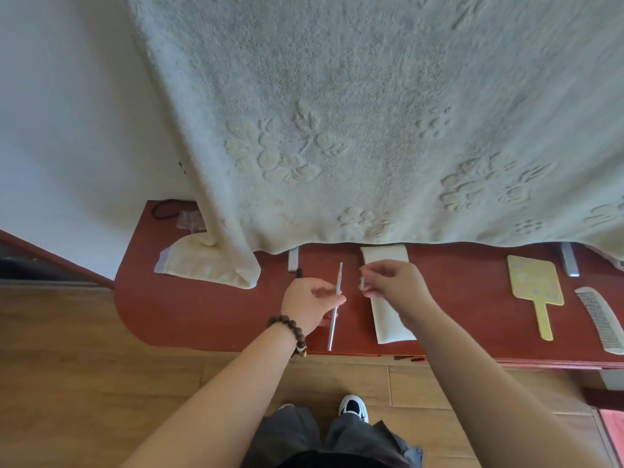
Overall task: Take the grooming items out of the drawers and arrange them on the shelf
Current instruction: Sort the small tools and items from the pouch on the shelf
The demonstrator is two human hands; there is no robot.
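My left hand (310, 304) pinches a long thin silver stick (335, 309), like a metal file, held over the red-brown shelf (202, 312). My right hand (395, 285) hovers just to its right and pinches a small pale item (362, 283) between its fingertips; what it is cannot be told. Below the right hand a white rectangular pouch (391, 325) lies flat on the shelf. Further right lie a yellow hand mirror (535, 287) and a grey comb (601, 319). No drawer shows in this view.
A large cream embossed towel (371, 130) hangs down over the back of the shelf, its left corner folded onto the wood. A black cord (162, 209) lies at the back left corner. Metal brackets (293, 260) stand under the towel. Wooden floor and my shoe (353, 405) are below.
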